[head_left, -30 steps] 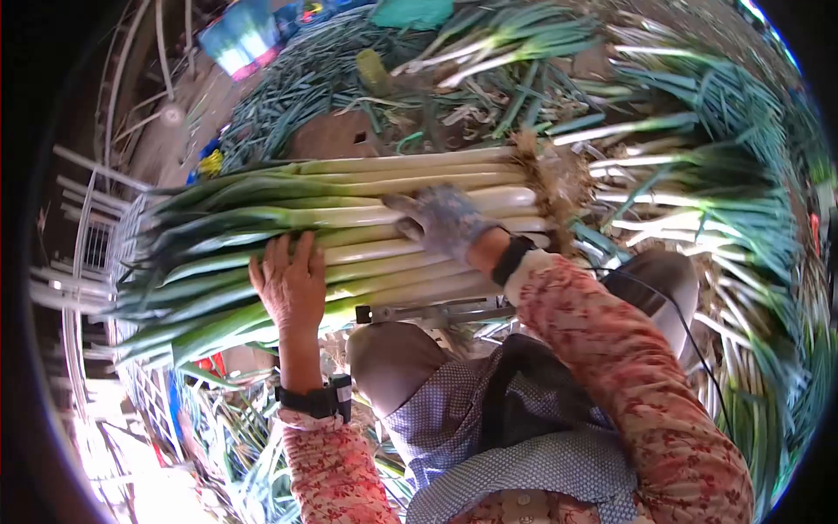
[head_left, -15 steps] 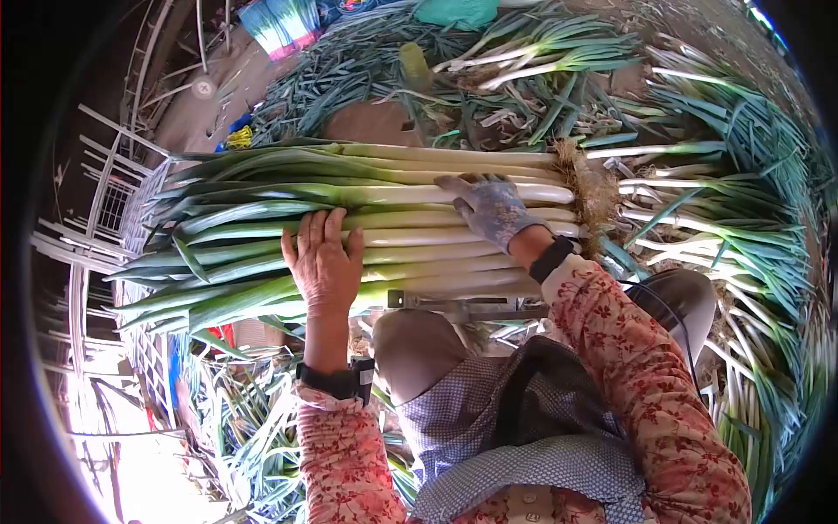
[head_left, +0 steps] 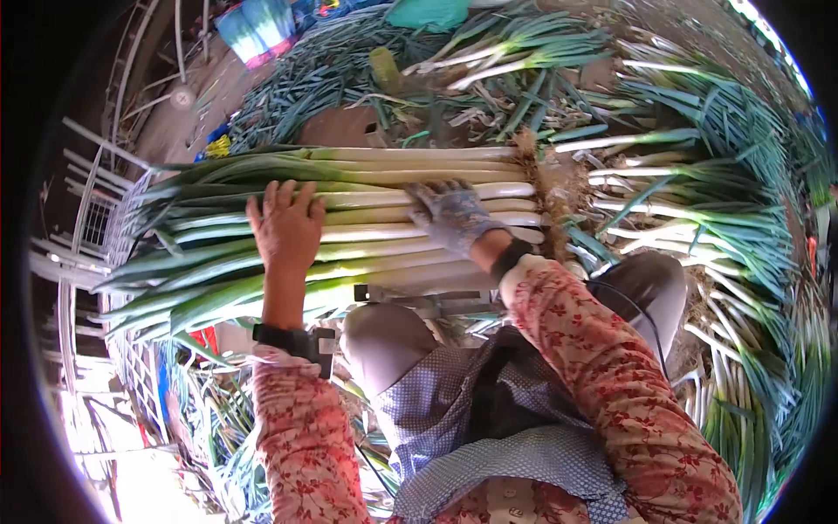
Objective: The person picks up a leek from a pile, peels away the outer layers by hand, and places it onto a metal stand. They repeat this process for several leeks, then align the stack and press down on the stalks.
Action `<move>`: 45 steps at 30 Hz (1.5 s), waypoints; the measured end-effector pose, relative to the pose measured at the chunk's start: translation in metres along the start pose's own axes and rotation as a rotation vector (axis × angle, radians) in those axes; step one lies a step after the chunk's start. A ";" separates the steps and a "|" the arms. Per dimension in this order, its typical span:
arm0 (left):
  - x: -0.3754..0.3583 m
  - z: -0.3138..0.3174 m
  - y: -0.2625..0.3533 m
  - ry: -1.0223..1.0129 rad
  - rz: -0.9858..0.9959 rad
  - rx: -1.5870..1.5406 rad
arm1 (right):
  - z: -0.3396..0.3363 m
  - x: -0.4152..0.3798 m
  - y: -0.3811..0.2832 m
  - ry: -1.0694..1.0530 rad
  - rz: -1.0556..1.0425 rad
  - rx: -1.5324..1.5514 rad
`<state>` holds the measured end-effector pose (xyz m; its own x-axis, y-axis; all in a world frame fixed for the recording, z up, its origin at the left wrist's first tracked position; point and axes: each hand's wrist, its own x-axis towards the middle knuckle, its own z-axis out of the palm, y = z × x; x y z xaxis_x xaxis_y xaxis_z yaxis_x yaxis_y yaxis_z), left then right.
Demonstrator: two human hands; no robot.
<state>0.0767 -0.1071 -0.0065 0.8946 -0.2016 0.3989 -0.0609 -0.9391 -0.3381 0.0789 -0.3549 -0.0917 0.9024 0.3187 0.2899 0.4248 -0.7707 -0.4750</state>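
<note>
your bare left hand [head_left: 284,229] has slid farther across the leek bundle [head_left: 349,227] lying over your lap, fingers flat, gripping nothing; your gloved right hand [head_left: 449,214] still presses flat, open, near the roots [head_left: 554,179].

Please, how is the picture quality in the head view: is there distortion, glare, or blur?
Head view: strong fisheye bending with black corners; harsh sun overexposes the lower left by the white rack; the leek bundle, bare left hand and gloved right hand look sharp; loose leeks at the right edge smear.
</note>
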 end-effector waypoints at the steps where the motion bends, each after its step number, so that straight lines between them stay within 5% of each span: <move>1: 0.001 -0.002 -0.002 -0.019 -0.008 -0.029 | -0.009 0.000 0.005 -0.044 -0.014 0.038; 7: -0.002 0.002 -0.004 0.079 -0.005 -0.094 | -0.038 -0.031 0.072 -0.120 0.098 -0.097; 10: -0.001 0.005 -0.003 0.052 -0.001 -0.082 | -0.031 -0.042 0.071 0.008 0.053 -0.152; 14: 0.000 0.004 -0.003 0.024 0.007 -0.068 | -0.037 -0.041 0.067 -0.146 0.103 -0.177; 27: -0.001 0.004 -0.002 0.053 0.045 -0.053 | -0.031 -0.050 0.055 -0.087 0.165 -0.259; 33: 0.002 0.006 -0.002 0.043 0.054 -0.002 | -0.041 -0.045 0.049 -0.293 0.274 -0.214; 37: 0.005 0.002 0.000 -0.003 0.116 -0.013 | -0.063 -0.054 0.049 -0.249 0.265 0.047; 40: 0.005 0.002 0.000 -0.066 0.106 0.037 | -0.045 -0.053 0.061 -0.193 0.237 -0.034; 45: 0.007 0.015 -0.011 -0.141 0.081 0.100 | -0.097 -0.016 0.103 -0.337 0.265 0.130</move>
<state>0.0902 -0.0944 -0.0127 0.9421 -0.2279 0.2459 -0.0974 -0.8878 -0.4499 0.1011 -0.4926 -0.0649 0.9453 0.2982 -0.1324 0.1620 -0.7811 -0.6030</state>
